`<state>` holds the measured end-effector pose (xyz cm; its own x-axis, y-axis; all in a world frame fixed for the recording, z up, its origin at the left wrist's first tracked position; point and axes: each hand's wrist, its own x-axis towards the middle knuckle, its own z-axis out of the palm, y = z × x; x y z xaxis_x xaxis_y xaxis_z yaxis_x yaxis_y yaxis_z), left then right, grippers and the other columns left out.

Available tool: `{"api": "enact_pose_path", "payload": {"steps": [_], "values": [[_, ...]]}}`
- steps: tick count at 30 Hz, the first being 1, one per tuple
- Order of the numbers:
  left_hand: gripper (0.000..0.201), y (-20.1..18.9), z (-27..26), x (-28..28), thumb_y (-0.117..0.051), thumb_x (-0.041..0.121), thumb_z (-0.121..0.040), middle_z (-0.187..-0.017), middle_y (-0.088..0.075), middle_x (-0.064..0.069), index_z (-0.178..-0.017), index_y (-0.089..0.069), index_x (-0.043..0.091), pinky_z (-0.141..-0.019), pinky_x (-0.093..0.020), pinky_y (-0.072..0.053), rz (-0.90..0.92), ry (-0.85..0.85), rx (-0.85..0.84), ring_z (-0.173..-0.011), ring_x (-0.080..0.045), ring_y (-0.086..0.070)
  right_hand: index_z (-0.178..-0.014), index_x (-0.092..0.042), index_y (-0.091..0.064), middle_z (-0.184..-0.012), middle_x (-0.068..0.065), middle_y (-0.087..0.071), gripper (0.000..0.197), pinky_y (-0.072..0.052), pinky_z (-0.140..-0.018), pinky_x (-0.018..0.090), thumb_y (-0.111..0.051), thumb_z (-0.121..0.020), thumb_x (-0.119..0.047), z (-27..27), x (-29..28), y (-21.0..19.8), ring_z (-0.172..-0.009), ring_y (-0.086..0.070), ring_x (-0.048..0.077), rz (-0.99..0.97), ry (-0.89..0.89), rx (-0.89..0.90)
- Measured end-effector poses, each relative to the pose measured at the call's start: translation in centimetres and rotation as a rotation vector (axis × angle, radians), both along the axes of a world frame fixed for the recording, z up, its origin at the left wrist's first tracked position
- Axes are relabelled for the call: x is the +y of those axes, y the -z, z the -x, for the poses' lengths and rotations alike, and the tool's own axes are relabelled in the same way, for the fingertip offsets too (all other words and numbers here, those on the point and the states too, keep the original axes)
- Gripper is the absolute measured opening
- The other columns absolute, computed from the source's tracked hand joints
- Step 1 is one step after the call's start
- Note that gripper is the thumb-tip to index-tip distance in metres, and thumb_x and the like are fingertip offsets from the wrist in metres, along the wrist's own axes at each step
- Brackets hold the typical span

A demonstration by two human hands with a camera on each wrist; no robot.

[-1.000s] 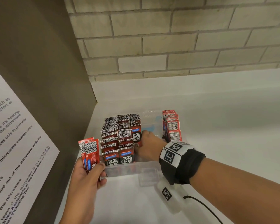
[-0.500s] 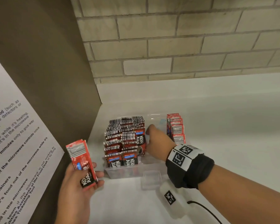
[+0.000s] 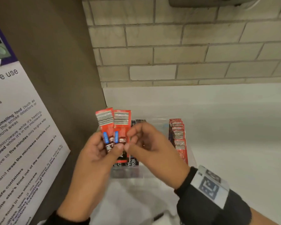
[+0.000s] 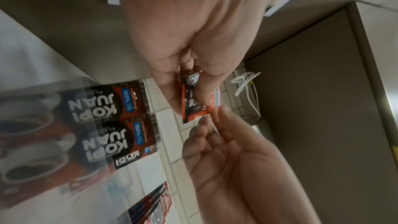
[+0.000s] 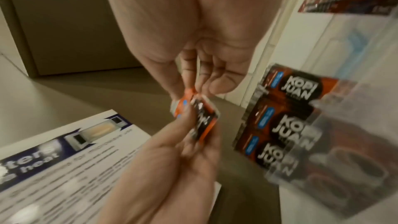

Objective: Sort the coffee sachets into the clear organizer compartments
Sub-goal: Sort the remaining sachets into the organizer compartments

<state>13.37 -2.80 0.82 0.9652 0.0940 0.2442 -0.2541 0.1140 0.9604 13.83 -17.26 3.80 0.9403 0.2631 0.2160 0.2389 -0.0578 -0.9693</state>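
My left hand (image 3: 111, 147) holds a small fan of red coffee sachets (image 3: 113, 123) upright above the clear organizer (image 3: 152, 173). My right hand (image 3: 130, 141) has come beside it and pinches the edge of the rightmost sachet. In the left wrist view the held sachets (image 4: 193, 98) sit between thumb and fingers, with the right hand (image 4: 217, 117) touching them. The right wrist view shows my right fingertips (image 5: 189, 89) closed on a sachet's corner (image 5: 204, 122). Black-and-red sachets (image 3: 133, 160) fill the organizer's left compartments; most are hidden behind my hands.
A row of red sachets (image 3: 178, 135) stands along the organizer's right side. A brown cabinet side with a microwave notice (image 3: 19, 135) rises on the left. A white counter (image 3: 234, 135) runs to the brick wall (image 3: 185, 54) behind.
My left hand lifted its sachets up and right over the organizer. My right hand left the organizer's middle compartment and came to the held sachets.
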Motion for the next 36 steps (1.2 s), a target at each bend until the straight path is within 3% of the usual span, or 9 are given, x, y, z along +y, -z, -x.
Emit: {"api": "enact_pose_path", "payload": {"steps": [4,9,14,20,23,27,29,32,36], "values": [[0.039,-0.3,0.3,-1.3,-0.071,0.010,-0.074,-0.104,-0.073,-0.005,-0.112,-0.063,0.011,-0.089,-0.033,-0.055,0.017,0.049,0.026,-0.100,-0.022,-0.068,-0.091,-0.016,-0.050,-0.077,0.001,-0.051,0.023,-0.044,-0.061,0.021,-0.065,-0.082,-0.001,0.3,0.1,0.6,-0.068,-0.045,0.012,-0.071,0.112,0.042],[0.040,-0.8,0.7,-1.7,-0.066,0.016,-0.071,-0.100,-0.074,-0.003,-0.110,-0.064,0.013,-0.066,-0.020,-0.055,0.031,0.120,0.048,-0.088,-0.013,-0.070,-0.087,-0.012,-0.056,-0.076,0.006,-0.055,0.014,-0.043,-0.054,0.023,-0.067,-0.083,-0.004,0.3,-0.6,0.5,-0.062,-0.049,0.013,-0.136,0.078,0.131],[0.025,-0.8,0.7,-1.4,-0.059,0.016,-0.081,-0.097,-0.075,0.001,-0.105,-0.065,0.018,-0.065,-0.021,-0.053,0.027,0.069,0.060,-0.087,-0.012,-0.071,-0.082,-0.005,-0.052,-0.071,0.013,-0.051,0.011,-0.041,-0.046,0.023,-0.060,-0.084,0.002,-0.2,-1.8,-0.4,-0.048,-0.047,0.012,-0.181,0.204,0.080],[0.027,-1.4,1.5,-2.9,-0.050,0.014,-0.091,-0.099,-0.074,0.001,-0.112,-0.065,0.022,-0.070,-0.024,-0.055,-0.040,0.154,0.065,-0.088,-0.016,-0.071,-0.084,-0.010,-0.054,-0.063,0.002,-0.053,0.014,-0.051,-0.054,0.041,-0.068,-0.082,-0.007,0.3,-1.2,-0.8,-0.054,-0.054,0.021,-0.063,0.190,-0.016],[0.031,-1.4,1.6,-3.1,-0.053,0.019,-0.086,-0.097,-0.074,-0.003,-0.115,-0.064,0.021,-0.071,-0.025,-0.055,0.024,0.184,0.091,-0.084,-0.016,-0.070,-0.093,-0.007,-0.062,-0.072,0.001,-0.059,0.008,-0.056,-0.061,0.038,-0.063,-0.088,-0.013,0.6,-0.9,-1.0,-0.059,-0.059,0.017,-0.048,0.143,0.015],[0.030,-1.2,1.4,-2.6,-0.056,-0.001,-0.086,-0.089,-0.073,-0.006,-0.107,-0.067,0.018,-0.064,-0.027,-0.057,0.017,0.152,0.120,-0.077,-0.017,-0.069,-0.100,-0.017,-0.065,-0.100,-0.003,-0.053,0.014,-0.051,-0.073,0.019,-0.056,-0.091,-0.010,0.1,-1.4,-1.2,-0.077,-0.056,0.001,0.167,0.216,-0.147],[0.033,-1.2,1.3,-2.2,-0.053,-0.007,-0.088,-0.087,-0.074,-0.006,-0.097,-0.070,0.021,-0.055,-0.024,-0.053,-0.051,0.128,0.129,-0.075,-0.018,-0.070,-0.111,-0.026,-0.060,-0.113,-0.008,-0.042,0.034,-0.043,-0.073,0.007,-0.055,-0.087,-0.002,-0.4,-2.1,-2.1,-0.089,-0.049,-0.006,0.276,0.284,-0.312],[0.033,-1.8,1.2,-1.1,-0.056,-0.008,-0.086,-0.083,-0.074,-0.003,-0.093,-0.069,0.022,-0.048,-0.021,-0.049,-0.178,0.140,0.133,-0.072,-0.017,-0.071,-0.119,-0.030,-0.058,-0.124,-0.011,-0.039,0.046,-0.033,-0.084,0.005,-0.058,-0.083,-0.002,-1.5,-3.6,-3.9,-0.110,-0.036,0.008,0.576,0.299,-0.506],[0.020,-3.4,0.3,0.2,-0.068,0.004,-0.083,-0.070,-0.071,-0.003,-0.088,-0.070,0.023,-0.048,-0.018,-0.046,-0.265,0.020,0.004,-0.061,-0.011,-0.063,-0.091,-0.023,-0.067,-0.100,-0.008,-0.052,0.015,-0.037,-0.082,0.019,-0.067,-0.080,-0.012,-2.4,-4.5,-4.9,-0.094,-0.044,0.011,0.871,0.186,-0.430]]}}
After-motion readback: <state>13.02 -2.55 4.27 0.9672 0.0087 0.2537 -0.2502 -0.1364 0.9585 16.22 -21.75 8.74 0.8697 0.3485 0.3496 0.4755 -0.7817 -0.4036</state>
